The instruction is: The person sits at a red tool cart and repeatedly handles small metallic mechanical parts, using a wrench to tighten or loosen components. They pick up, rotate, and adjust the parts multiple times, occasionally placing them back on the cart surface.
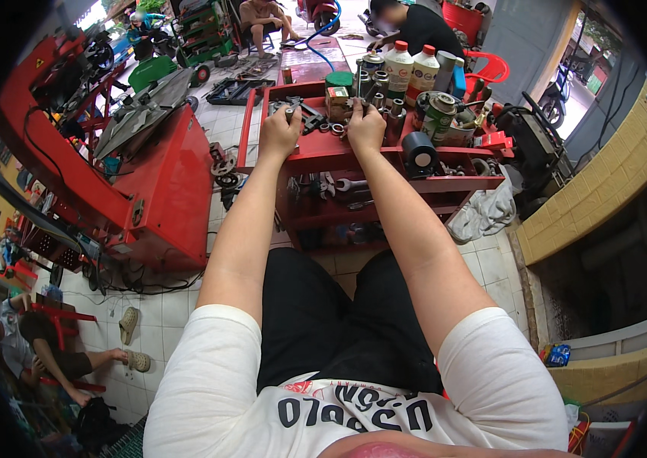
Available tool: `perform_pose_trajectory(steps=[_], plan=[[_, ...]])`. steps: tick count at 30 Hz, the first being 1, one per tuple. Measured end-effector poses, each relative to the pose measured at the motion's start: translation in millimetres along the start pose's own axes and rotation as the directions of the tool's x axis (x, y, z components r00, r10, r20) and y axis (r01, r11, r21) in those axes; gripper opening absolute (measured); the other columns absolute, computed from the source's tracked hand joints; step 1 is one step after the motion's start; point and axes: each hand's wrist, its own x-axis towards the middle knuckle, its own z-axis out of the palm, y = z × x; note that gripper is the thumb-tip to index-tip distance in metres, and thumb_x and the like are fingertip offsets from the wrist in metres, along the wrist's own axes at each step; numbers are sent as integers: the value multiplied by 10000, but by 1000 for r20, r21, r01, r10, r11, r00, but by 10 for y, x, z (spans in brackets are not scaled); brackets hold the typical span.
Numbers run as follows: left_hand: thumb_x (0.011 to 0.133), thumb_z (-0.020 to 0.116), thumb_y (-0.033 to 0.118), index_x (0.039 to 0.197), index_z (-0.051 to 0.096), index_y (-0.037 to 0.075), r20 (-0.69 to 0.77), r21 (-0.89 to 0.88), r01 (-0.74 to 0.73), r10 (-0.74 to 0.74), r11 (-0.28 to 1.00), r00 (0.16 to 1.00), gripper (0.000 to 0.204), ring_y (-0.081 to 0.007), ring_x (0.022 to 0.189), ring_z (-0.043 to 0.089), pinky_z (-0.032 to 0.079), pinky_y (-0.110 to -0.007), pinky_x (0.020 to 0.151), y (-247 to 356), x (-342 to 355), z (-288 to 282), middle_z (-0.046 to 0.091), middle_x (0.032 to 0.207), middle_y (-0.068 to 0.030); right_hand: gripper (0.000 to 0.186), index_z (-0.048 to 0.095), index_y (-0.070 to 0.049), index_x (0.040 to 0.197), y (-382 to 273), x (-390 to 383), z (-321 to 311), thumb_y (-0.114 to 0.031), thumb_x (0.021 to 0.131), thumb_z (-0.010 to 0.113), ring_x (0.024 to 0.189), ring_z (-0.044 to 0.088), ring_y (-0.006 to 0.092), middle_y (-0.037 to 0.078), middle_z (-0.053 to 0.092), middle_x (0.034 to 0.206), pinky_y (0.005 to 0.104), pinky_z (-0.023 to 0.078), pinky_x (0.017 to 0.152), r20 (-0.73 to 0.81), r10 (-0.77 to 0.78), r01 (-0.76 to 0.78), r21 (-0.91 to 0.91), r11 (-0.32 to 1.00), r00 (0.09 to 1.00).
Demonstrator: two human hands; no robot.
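both arms reached straight out to the top tray of a red tool cart (323, 153). the left hand (280, 131) was curled into a loose fist over the tray, fingers folded round a small dark metal piece (290, 113) at its top; what the piece was could not be told. the right hand (366, 126) sat just beside it, fingers bent and pinched at a small metal part (355, 109) near a cluster of steel sockets (381, 103); how firmly it gripped could not be told. the two hands were near each other, apart, with loose rings and sockets on the tray between them.

behind the hands stood two white bottles with red caps (409, 70), a green-lidded tin (339, 80) and a round can (439, 114). one black roll (418, 150) rested at the tray's right front edge. on the shelf beneath, wrenches (339, 184) lay in a heap, too tangled to count. a large red machine (159, 175) stood to the left. one red plastic chair (490, 70) stood behind the cart, and two other people sat farther back.
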Motion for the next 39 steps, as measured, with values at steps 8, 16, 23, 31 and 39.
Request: perform_pose_trajectory(steps=[8, 16, 23, 31, 39], plan=[[1019, 569, 385, 871, 633, 36, 5, -22, 47, -47, 999, 999, 384, -423, 749, 685, 510, -519, 667, 85, -19, -36, 685, 732, -195, 485, 759, -2, 840, 90, 82, -32, -438, 992, 610, 760, 750, 331, 185, 737, 748, 452, 559, 730, 25, 196, -195, -22, 981, 980], [957, 611, 344, 886, 671, 47, -73, -4, 99, -99, 995, 992, 311, -434, 800, 701, 543, -516, 707, 23, -17, -58, 714, 784, -206, 521, 768, -16, 838, -23, 9, -78, -473, 1004, 581, 723, 748, 290, 140, 739, 705, 434, 560, 731, 26, 167, -166, -46, 985, 986], [910, 592, 260, 930, 653, 54, -309, -46, 159, -165, 986, 937, 216, -405, 783, 718, 551, -494, 705, -28, 23, -66, 732, 818, -184, 611, 735, -14, 759, 5, 47, -75, -518, 1030, 520, 711, 746, 302, 128, 731, 675, 436, 559, 720, 14, 175, -174, -26, 984, 985], [916, 576, 210, 983, 592, 25, -477, -285, 391, -483, 875, 734, 198, -372, 818, 712, 536, -474, 754, -118, 51, -115, 717, 873, -194, 530, 726, -48, 866, -31, -9, -90, -505, 1034, 516, 761, 733, 358, 152, 729, 721, 471, 546, 725, 4, 138, -138, -7, 990, 990], [900, 663, 125, 1090, 524, 14, -577, -393, 226, -430, 892, 695, 260, -332, 845, 617, 508, -456, 785, -163, 33, -108, 608, 1000, -170, 270, 667, -116, 1022, -114, -189, -81, -379, 1005, 607, 876, 682, 449, 219, 716, 887, 552, 519, 758, 407, -221, 310, -166, 936, 886]])
